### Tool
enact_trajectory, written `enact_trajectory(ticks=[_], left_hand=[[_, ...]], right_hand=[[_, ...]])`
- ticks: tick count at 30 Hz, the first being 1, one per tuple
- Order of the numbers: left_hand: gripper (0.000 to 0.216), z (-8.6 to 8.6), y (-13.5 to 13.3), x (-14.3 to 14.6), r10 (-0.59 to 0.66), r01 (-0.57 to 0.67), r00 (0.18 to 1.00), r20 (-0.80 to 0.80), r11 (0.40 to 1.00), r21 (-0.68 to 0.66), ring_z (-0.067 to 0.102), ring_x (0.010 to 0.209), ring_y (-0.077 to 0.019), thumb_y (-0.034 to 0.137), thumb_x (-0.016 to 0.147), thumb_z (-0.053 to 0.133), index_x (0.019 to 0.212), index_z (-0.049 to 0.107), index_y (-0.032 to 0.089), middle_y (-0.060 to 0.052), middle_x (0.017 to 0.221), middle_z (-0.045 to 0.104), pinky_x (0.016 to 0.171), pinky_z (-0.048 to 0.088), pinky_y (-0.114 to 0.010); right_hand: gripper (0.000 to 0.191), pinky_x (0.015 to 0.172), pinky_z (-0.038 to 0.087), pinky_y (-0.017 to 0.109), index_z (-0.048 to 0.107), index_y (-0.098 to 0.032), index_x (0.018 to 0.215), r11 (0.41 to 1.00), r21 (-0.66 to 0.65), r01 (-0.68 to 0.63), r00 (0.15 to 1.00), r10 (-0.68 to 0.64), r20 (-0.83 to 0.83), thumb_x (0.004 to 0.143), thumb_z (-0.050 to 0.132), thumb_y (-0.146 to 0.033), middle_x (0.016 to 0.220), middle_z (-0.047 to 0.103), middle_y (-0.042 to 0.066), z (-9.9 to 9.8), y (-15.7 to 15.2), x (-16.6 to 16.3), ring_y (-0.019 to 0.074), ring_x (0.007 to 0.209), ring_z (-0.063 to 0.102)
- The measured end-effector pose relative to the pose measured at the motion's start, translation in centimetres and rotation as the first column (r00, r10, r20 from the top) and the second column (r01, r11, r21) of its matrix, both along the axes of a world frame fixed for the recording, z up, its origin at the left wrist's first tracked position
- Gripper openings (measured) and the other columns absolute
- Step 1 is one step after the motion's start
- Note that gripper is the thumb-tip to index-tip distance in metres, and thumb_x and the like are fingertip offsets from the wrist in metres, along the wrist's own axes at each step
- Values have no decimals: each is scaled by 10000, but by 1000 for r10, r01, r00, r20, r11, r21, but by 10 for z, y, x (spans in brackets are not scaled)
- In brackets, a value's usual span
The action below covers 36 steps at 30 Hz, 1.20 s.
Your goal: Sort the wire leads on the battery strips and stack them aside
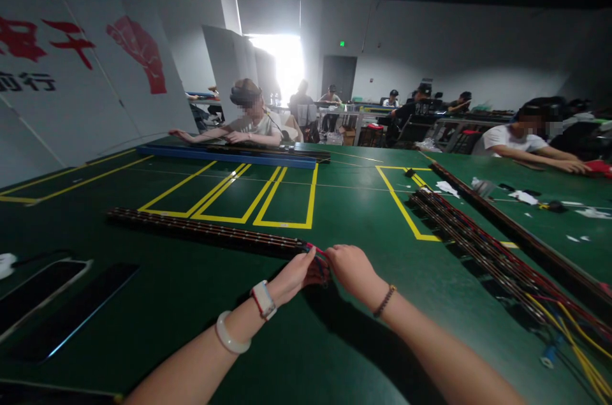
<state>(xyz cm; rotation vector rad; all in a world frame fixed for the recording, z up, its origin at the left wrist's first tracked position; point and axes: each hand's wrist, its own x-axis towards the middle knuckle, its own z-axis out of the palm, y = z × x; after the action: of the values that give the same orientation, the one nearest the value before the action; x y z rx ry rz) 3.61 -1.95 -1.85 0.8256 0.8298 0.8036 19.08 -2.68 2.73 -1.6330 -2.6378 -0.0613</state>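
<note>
Pinched the red wire (pixel 317 249) just beside the dark bar's (pixel 205 226) end with left hand (pixel 299 274) and right hand (pixel 352 271), best done gently, without tugging.

workshop: green workbench (pixel 201 303), yellow wires (pixel 581 360)

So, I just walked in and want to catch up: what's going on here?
A person's left hand and right hand meet at one end of a long dark bar on the green table, pinching a red wire there. More dark bars lie to the right, with yellow wires nearby. Across the table, a co-worker sits behind a blue rail.
</note>
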Motion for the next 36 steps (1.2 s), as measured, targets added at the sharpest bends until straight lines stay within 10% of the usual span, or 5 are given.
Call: enact_trajectory(ticks=[16, 36], left_hand=[[258, 7, 2, -3, -40, 40, 999, 5, 996, -74, 639, 734, -155, 307, 928, 469, 911, 597, 83, -109, 827, 652, 715, 499, -285], [433, 21, 12, -23, 10, 326, 699, -715, 885, 331, 389, 376, -92, 498, 856, 461, 637, 608, 155, 32, 460, 475, 464, 296, -224]], right_hand=[[279, 770, 341, 315, 630, -247, 1173, 922, 362, -140, 983, 174, -62, 924, 509, -215, 876, 684, 60, -57, 53, 44, 177, 806, 512], [294, 829, 424, 309, 612, -170, 1151, 935, 337, -111, 883, 249, -399, 946, 465, -320, 934, 681, 71, -61, 43, 39, 167, 878, 572]])
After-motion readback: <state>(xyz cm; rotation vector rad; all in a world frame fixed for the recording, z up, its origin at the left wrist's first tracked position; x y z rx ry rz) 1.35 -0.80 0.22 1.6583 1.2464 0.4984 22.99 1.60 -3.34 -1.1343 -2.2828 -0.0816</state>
